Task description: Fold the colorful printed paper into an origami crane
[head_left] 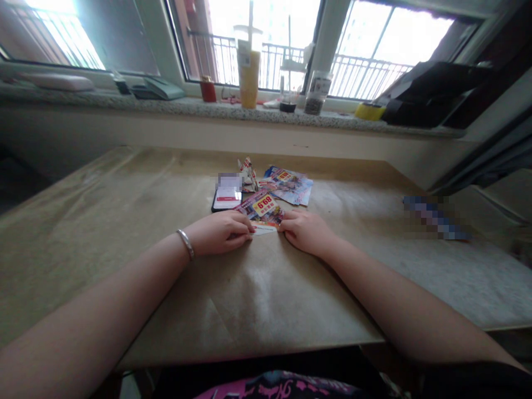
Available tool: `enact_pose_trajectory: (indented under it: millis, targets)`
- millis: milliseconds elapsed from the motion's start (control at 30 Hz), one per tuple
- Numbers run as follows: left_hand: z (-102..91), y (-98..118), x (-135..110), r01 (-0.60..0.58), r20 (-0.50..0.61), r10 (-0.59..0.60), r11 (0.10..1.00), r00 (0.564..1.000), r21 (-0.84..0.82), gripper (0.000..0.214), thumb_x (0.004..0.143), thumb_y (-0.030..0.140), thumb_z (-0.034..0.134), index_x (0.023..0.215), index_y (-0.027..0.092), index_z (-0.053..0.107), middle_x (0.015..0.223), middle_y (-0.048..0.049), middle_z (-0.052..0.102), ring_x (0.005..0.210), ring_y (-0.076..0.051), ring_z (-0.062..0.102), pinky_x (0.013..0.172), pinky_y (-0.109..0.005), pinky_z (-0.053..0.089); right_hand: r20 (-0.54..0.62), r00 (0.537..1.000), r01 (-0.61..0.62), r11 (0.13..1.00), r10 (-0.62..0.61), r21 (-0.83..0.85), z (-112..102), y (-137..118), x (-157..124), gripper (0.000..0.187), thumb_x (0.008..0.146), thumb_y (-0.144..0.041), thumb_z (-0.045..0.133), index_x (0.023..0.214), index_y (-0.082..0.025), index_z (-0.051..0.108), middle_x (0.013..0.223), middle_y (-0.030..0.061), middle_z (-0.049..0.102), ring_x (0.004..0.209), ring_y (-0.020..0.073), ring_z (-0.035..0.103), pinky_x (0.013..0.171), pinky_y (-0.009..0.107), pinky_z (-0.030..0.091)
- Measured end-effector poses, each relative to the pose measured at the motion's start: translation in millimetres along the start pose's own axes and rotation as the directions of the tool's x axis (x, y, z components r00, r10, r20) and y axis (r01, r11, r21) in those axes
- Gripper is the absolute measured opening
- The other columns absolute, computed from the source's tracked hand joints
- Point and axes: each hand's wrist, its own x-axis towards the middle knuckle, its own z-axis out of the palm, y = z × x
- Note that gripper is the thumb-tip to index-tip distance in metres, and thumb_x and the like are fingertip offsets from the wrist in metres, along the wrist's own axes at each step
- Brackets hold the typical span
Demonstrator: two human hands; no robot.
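A colourful printed paper sheet (262,211) with a yellow price tag lies on the brown paper-covered table (124,221). My left hand (220,231), a silver bracelet on its wrist, has its fingers curled and pinches the sheet's near left edge. My right hand (306,230) is closed on the sheet's near right corner. Just behind the sheet lies a phone (226,198), a folded paper figure (248,169) and more printed sheets (288,185).
A stone windowsill (187,106) runs along the back with a tall drink cup (249,66), a red can (208,89), a jar (316,93), a yellow object (369,111) and a black bag (432,91). A blurred item (434,217) lies at the table's right.
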Motion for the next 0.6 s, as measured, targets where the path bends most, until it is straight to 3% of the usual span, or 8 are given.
enact_pose_trajectory:
  millis: [300, 600]
  targets:
    - [-1.3, -9.9, -5.2, 0.005, 0.001, -0.005, 0.999, 1.0, -0.046, 0.022, 0.087, 0.024, 0.052, 0.092, 0.02, 0.073, 0.099, -0.006, 0.071, 0.094, -0.016, 0.065, 0.089, -0.025, 0.051, -0.007, 1.0, 0.009, 1.0, -0.009, 0.025, 0.2, 1.0, -0.4, 0.024, 0.082, -0.014, 0.048, 0.088, -0.021, 0.07, 0.091, 0.0048, 0.064, 0.085, 0.0167, 0.056, 0.071, 0.026, 0.037]
    - [-12.9, -17.9, -10.7, 0.085, 0.171, -0.068, 0.992, 0.983, -0.091, 0.023, 0.089, 0.027, 0.051, 0.09, 0.026, 0.074, 0.114, 0.0003, 0.068, 0.111, -0.015, 0.06, 0.101, -0.025, 0.043, 0.002, 1.0, 0.015, 1.0, -0.015, 0.011, -0.9, -0.3, -0.9, 0.025, 0.084, -0.015, 0.047, 0.088, -0.021, 0.07, 0.093, 0.0056, 0.065, 0.087, 0.0173, 0.056, 0.071, 0.026, 0.037]
